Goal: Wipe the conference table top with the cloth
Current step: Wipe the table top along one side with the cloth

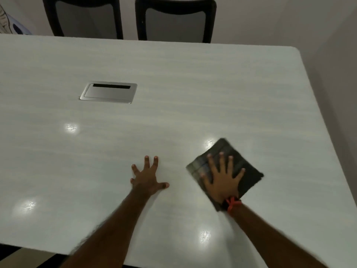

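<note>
A pale, glossy conference table (173,89) fills the head view. A folded dark grey cloth (249,176) lies flat on it at the lower right. My right hand (222,176) presses down on the cloth with fingers spread; an orange band circles that wrist. My left hand (148,176) rests flat on the bare table top to the left of the cloth, fingers apart, holding nothing. Part of the cloth is hidden under my right palm.
A shut metal cable hatch (109,92) is set flush in the table at centre left. Two black chairs (175,20) stand behind the far edge. The table's rounded right corner (295,50) meets a grey wall. Ceiling lights glare on the surface.
</note>
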A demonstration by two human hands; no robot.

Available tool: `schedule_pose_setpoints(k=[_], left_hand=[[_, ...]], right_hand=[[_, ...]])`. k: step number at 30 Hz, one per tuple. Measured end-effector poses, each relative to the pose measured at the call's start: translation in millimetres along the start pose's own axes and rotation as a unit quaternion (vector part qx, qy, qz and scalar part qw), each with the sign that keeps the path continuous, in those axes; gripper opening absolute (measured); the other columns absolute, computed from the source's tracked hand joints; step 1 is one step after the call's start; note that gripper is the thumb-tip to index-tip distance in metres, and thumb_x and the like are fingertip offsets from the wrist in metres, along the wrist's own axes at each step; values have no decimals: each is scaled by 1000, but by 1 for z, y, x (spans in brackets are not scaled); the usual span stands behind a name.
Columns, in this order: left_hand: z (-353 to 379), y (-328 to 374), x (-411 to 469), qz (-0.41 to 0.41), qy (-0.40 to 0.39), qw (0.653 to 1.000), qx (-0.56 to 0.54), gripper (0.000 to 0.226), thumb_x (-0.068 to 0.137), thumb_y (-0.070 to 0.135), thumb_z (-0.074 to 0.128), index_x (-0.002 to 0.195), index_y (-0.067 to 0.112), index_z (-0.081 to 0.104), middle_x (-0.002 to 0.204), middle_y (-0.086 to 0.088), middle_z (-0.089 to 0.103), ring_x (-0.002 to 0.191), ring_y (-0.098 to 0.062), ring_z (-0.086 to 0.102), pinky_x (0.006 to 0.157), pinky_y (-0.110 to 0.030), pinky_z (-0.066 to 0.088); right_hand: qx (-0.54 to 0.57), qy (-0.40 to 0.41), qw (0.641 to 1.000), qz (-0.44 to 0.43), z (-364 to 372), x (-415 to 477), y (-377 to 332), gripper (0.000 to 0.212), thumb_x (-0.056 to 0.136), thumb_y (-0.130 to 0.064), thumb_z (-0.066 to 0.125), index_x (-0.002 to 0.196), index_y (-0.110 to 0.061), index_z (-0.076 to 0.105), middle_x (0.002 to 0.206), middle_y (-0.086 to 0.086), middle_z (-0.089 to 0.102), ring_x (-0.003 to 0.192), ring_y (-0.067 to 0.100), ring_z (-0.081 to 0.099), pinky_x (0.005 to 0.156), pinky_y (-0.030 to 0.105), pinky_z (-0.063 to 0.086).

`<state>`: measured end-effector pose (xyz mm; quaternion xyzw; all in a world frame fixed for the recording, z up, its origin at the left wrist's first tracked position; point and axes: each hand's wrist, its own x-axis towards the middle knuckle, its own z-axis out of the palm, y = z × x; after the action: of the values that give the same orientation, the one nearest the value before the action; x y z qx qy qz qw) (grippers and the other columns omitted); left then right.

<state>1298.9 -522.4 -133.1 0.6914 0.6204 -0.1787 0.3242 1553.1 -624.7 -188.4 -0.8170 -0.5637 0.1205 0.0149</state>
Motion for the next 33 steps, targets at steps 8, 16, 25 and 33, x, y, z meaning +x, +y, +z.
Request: schedule_pose_setpoints(k=[8,16,25,33], left_hand=[[42,-6,-53,27,-44,998,31,129,68,67,75,149,46,-23,160,9,-32,143,-52,-22,108,-72,21],[50,-20,-72,63,-75,994,55,141,63,56,86,147,45,-26,158,8,-35,141,-52,-27,108,-75,16],[75,-23,-101,62,-80,992,75,137,65,67,78,146,45,-30,156,6,-39,142,-52,-25,109,-73,18],[108,3,-121,60,-68,992,91,128,64,82,64,143,50,-32,153,-2,-44,140,-55,-26,108,-74,18]], right_hand=[[60,61,959,271,-4,-42,65,77,93,-75,21,159,-45,-3,170,10,16,153,43,14,104,85,15],[-14,-19,999,-27,16,-140,38,78,90,-81,23,159,-49,5,171,-2,5,157,33,8,114,76,5],[17,-44,997,66,31,-197,-3,79,92,-77,26,161,-42,8,171,6,8,155,40,7,111,81,4],[19,-62,985,162,-1,-198,121,82,87,-86,9,160,-48,7,171,2,8,156,36,7,109,83,11]])
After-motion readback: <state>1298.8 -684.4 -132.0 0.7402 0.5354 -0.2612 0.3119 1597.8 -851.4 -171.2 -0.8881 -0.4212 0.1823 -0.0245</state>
